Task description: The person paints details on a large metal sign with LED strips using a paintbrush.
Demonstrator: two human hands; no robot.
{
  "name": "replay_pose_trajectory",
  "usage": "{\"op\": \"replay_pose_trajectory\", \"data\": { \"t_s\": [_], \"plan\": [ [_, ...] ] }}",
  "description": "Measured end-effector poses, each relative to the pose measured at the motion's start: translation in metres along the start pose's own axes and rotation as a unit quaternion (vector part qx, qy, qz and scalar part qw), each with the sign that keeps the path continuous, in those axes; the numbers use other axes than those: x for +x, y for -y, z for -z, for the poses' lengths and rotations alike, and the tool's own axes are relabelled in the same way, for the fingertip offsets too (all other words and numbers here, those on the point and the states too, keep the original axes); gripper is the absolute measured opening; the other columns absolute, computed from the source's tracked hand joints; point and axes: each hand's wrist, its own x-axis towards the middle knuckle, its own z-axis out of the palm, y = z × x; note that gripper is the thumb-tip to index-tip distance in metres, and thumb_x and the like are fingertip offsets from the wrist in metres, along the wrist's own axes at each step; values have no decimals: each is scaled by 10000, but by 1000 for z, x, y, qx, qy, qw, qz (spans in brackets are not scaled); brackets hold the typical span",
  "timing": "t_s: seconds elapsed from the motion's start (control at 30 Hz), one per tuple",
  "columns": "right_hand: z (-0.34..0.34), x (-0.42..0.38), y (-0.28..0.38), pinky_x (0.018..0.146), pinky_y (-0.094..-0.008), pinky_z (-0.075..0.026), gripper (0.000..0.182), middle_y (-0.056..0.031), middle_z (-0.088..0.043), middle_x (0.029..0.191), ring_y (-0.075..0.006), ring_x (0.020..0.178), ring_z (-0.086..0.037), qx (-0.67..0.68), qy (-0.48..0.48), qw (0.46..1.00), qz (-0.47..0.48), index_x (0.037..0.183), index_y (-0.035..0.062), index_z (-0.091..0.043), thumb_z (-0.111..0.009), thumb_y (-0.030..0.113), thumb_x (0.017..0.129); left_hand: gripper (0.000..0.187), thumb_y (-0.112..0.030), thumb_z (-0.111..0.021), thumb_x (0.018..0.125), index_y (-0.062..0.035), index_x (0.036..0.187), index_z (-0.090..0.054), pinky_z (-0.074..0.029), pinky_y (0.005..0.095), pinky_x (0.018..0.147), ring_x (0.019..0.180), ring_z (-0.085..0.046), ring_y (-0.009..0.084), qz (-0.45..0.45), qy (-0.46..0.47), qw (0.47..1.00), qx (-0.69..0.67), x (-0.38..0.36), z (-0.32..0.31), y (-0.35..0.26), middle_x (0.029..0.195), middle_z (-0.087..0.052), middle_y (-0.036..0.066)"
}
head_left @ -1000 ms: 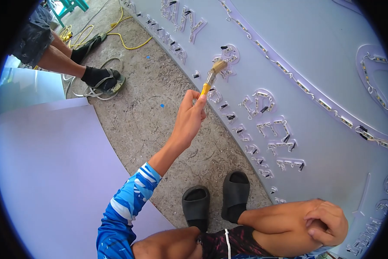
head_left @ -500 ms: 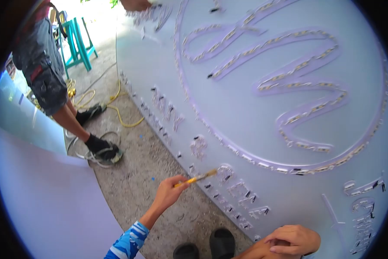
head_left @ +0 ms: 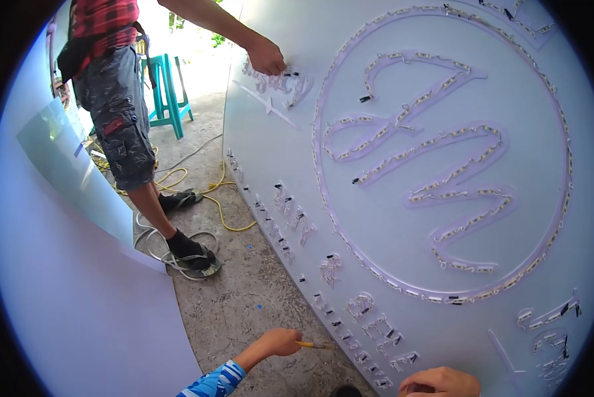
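Observation:
My left hand (head_left: pixel 282 342) is closed around the yellow handle of a small paintbrush (head_left: pixel 315 345). The brush points right, its bristles near the edge of a large pale panel (head_left: pixel 403 231). Small LED modules follow a purple-edged looping script shape (head_left: pixel 446 195) on the panel, with a ring (head_left: pixel 376 270) of them around it. Closest to the brush are wired letters (head_left: pixel 383 337) along the panel's edge. My right hand (head_left: pixel 442 382), cut off by the bottom of the view, has its fingers curled at the panel's near edge; whatever they may hold is hidden.
Across the panel another person's hand (head_left: pixel 266 56) touches letters at the far corner. That person's sandalled foot (head_left: pixel 194 255) stands among white and yellow cords (head_left: pixel 234 228). A green stool (head_left: pixel 168 99) is behind. Another pale sheet (head_left: pixel 85 278) curves along the left.
The view has shifted, bringing more of the other person and the panel into sight. My left hand and the paintbrush sit lower in view, with the bristles away from the letters.

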Motion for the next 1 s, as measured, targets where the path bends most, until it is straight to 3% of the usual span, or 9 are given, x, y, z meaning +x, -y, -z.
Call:
{"op": "replay_pose_trajectory", "data": {
  "t_s": [0.1, 0.4, 0.6, 1.0],
  "plan": [
    [1, 0, 4, 825, -393, -494, 318, -200, -663, 986, -352, 927, -636, 12, -5, 1000, -5, 1062, -15, -618, -584, 257, 902, 319, -298, -567, 851, -124, 1108, -642, -500, 470, 780, 917, -647, 380, -8, 38, 999, 13, -1, 5, -2, 936, -682, 186],
    [-1, 2, -5, 802, -390, -495, 324, -194, -663, 975, -337, 894, -637, 17, 3, 1000, 11, 1064, -22, -611, -568, 258, 908, 261, -193, -538, 823, -73, 1040, -618, -503, 503, 705, 850, -654, 413, -65, 29, 997, 19, 3, -9, 13, 868, -674, 207],
    [-3, 1, -7, 813, -388, -495, 328, -195, -662, 976, -348, 904, -637, 5, -14, 1000, 21, 1068, -24, -611, -572, 259, 906, 326, -157, -536, 832, -87, 1149, -559, -487, 488, 743, 885, -641, 396, -42, 64, 996, 37, 0, 2, 3, 895, -664, 201],
    [2, 2, 1, 852, -398, -480, 320, -198, -653, 1022, -340, 954, -627, 31, 20, 999, -10, 1089, -28, -603, -585, 229, 899, 303, -189, -564, 845, -64, 1118, -526, -476, 506, 723, 857, -638, 416, -22, 29, 999, 26, -1, 3, 11, 888, -656, 222]
  ]
}}
